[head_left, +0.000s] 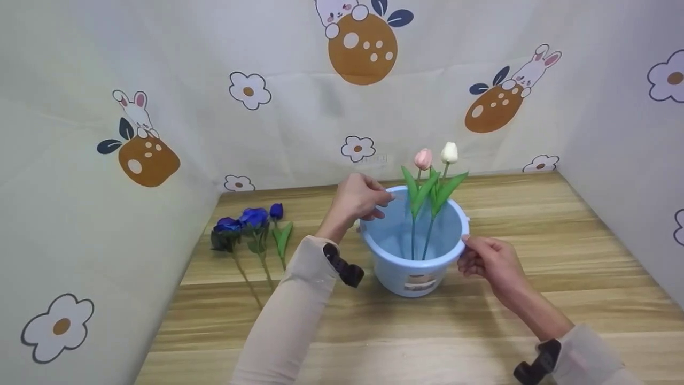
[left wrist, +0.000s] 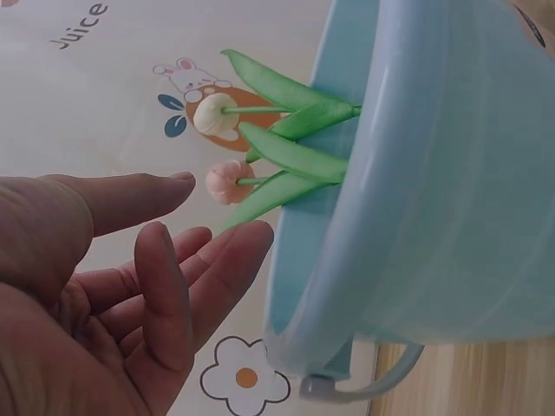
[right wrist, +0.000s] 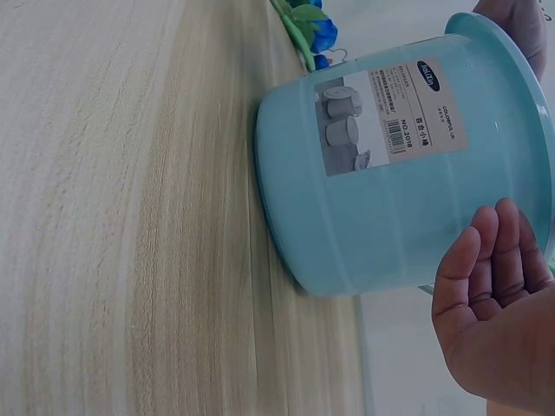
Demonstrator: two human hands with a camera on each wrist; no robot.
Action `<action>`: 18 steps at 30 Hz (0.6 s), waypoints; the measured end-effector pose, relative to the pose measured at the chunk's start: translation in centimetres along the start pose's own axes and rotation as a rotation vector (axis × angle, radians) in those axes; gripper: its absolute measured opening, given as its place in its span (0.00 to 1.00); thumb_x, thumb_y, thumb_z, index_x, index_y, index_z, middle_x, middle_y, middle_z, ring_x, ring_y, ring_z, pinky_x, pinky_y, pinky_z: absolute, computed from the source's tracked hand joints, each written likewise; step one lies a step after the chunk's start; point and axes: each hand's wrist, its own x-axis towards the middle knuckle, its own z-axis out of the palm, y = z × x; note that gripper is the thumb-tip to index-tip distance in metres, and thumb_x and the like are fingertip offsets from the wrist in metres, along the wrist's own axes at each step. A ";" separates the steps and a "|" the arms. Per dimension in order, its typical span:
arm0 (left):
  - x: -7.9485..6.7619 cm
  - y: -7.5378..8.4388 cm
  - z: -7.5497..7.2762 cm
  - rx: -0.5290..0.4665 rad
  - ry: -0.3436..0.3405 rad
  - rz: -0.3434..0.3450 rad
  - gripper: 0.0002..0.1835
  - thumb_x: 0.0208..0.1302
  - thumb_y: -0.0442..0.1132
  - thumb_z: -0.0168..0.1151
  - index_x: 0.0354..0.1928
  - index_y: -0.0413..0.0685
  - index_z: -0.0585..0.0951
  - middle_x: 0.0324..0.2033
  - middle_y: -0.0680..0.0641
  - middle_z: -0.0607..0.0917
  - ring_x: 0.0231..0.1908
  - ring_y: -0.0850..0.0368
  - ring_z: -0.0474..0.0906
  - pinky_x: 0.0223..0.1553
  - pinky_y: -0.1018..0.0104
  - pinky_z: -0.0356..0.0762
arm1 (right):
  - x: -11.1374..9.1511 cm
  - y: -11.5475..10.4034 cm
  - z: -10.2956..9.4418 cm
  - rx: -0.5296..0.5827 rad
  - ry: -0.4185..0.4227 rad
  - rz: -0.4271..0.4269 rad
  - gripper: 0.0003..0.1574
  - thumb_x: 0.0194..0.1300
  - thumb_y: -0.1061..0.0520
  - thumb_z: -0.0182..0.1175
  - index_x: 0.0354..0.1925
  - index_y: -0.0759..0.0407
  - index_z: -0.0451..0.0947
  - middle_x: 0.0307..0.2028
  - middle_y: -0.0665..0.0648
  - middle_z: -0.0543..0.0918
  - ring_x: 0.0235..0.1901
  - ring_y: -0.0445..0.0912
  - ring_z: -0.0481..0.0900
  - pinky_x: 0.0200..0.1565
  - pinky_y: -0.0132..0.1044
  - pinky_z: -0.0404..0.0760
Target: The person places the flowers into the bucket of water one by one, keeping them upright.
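Observation:
A light blue plastic bucket [head_left: 393,272] stands upright on the table, its label facing front. Inside it a pink tulip [head_left: 422,159] and a white tulip [head_left: 449,153] lean side by side, green leaves above the rim. My left hand [head_left: 360,198] hovers at the bucket's left rim. Its fingers are loosely spread with nothing between them, as the left wrist view also shows. At the right rim, my right hand [head_left: 494,262] has its thumb on the edge and its fingers bent against the outer wall; the thumb is hidden in the right wrist view.
Left of the bucket, several blue artificial flowers [head_left: 253,218] with long stems lie on the wood-grain table [head_left: 331,331]. A printed cloth backdrop [head_left: 299,123] rises behind and along both sides. The bucket's handle [left wrist: 381,386] hangs down at its side.

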 end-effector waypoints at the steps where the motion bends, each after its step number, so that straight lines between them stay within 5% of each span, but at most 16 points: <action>1: 0.0 -0.1 -0.1 -0.010 0.004 0.001 0.07 0.66 0.39 0.75 0.40 0.43 0.89 0.38 0.43 0.93 0.25 0.57 0.88 0.24 0.72 0.81 | 0.0 0.0 0.0 0.002 -0.002 -0.004 0.23 0.80 0.58 0.55 0.26 0.62 0.83 0.22 0.53 0.84 0.23 0.43 0.82 0.32 0.34 0.86; 18: 0.2 -2.0 -2.6 -0.099 -0.012 0.008 0.08 0.68 0.40 0.73 0.41 0.42 0.87 0.41 0.39 0.91 0.26 0.55 0.89 0.26 0.72 0.82 | 0.1 0.1 0.0 -0.002 0.002 -0.014 0.23 0.80 0.58 0.55 0.26 0.60 0.84 0.22 0.53 0.84 0.23 0.43 0.82 0.32 0.35 0.87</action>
